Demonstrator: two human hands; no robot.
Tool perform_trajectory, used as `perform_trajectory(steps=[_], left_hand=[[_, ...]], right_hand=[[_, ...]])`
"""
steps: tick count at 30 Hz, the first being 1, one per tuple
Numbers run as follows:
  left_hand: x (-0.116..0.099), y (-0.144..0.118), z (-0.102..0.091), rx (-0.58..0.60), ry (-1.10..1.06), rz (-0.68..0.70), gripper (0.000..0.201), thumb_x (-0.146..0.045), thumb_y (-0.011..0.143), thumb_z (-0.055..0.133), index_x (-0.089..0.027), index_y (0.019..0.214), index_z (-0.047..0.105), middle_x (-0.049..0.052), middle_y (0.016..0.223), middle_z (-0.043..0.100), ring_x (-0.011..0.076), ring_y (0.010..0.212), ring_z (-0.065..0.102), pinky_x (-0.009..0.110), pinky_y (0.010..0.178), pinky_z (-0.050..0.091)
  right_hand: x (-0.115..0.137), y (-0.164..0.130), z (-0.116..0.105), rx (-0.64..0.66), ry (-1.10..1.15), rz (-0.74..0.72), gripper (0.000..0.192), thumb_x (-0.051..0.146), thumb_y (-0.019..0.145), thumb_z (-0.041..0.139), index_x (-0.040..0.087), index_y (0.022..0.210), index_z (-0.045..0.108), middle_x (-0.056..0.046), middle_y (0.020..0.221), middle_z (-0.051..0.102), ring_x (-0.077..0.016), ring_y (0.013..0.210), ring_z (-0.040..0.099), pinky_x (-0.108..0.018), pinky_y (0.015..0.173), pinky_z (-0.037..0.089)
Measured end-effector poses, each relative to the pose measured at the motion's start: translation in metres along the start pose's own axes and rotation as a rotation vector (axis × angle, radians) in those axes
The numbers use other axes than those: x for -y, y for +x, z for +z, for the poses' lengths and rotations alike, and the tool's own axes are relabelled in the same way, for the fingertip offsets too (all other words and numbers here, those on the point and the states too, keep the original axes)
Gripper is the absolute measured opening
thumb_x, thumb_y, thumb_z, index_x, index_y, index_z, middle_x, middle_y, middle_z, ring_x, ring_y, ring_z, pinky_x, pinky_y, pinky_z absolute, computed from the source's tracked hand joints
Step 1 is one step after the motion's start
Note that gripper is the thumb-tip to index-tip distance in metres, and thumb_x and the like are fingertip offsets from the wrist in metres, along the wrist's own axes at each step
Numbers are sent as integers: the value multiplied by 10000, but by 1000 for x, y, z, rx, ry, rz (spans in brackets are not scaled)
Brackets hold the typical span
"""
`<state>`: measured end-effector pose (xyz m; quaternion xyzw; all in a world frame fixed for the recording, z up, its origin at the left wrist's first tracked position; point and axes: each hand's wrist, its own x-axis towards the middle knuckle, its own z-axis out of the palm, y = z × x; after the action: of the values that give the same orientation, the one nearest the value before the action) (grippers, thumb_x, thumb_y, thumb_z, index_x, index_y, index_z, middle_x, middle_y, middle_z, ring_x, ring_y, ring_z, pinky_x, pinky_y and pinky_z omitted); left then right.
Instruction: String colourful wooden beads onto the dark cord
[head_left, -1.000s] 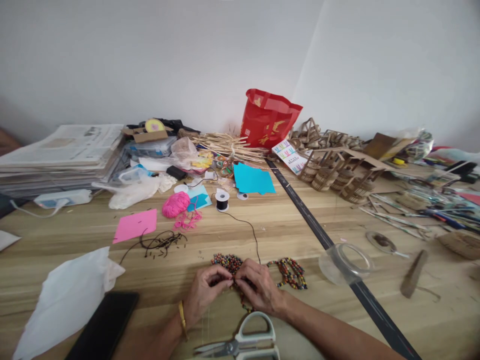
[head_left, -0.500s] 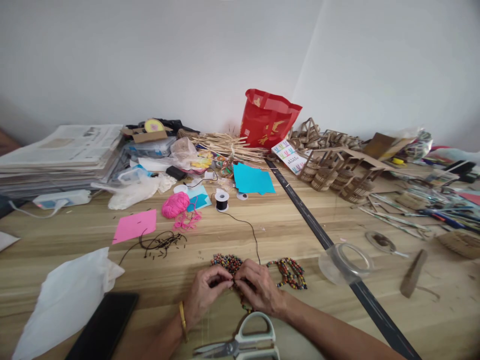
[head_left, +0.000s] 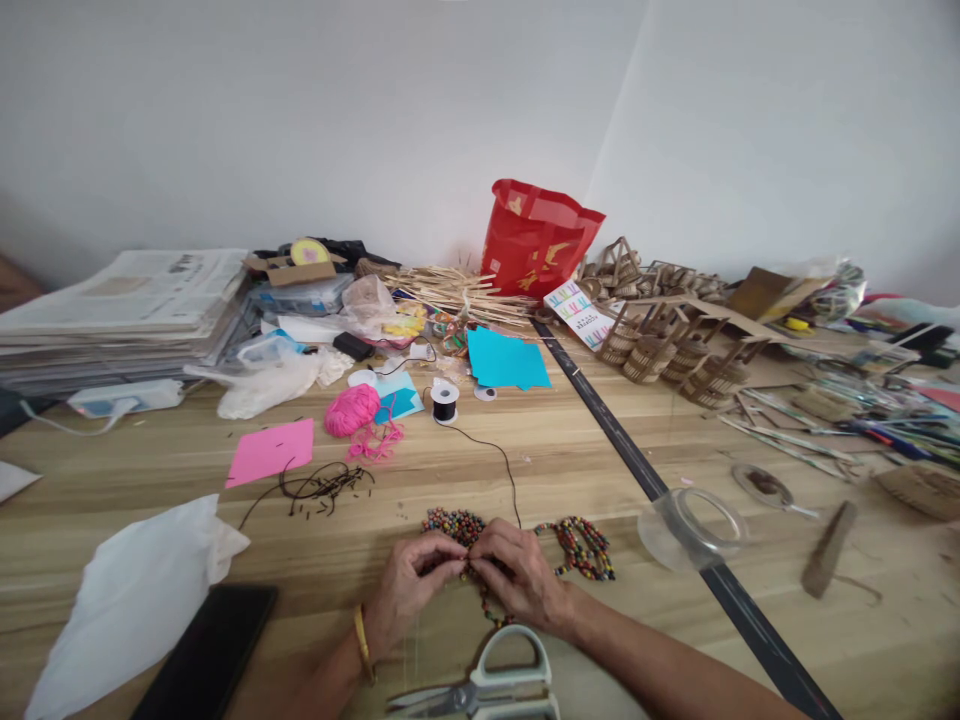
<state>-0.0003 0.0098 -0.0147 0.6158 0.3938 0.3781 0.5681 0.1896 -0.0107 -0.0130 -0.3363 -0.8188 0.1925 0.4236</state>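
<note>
Cluttered wooden craft table [head_left: 570, 450]: left hand [head_left: 405, 590] and right hand [head_left: 517, 580] stay pinched together on the multicoloured beaded strand [head_left: 581, 545], nothing shifted, threading steady

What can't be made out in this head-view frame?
- Fingertip contact: the left hand and right hand cover the beads between them.
- Scissors: cut off by the bottom edge.
- Phone: corner cut off by the bottom edge.
- Newspaper print: too small to read.
- Far-right clutter: blurred.
</note>
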Motion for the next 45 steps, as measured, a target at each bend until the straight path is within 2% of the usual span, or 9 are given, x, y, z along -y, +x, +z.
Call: perform_trajectory(steps=[25,33,45], left_hand=[[-3,-1,2,-3,-41,-90,98,-227,648,726,-142,687,697,30,668,701,165,646,637,262,662,519],[-4,-1,2,-15,-62,-110,157,-256,624,762,-145,699,680,29,675,700,163,657,633,257,650,517],[-9,-1,2,-48,-63,-93,54,-176,628,709,-145,640,667,4,612,661,141,590,605,234,608,496]], right_hand=[[-1,0,0,14,49,-4,137,204,949,483,177,897,607,-62,786,606,-161,730,571,-253,630,463],[0,1,0,23,47,-15,149,211,957,464,179,900,597,-66,785,609,-164,727,571,-256,625,467],[4,3,-3,9,35,-3,166,212,958,455,174,865,588,-57,764,584,-155,709,551,-246,614,448]])
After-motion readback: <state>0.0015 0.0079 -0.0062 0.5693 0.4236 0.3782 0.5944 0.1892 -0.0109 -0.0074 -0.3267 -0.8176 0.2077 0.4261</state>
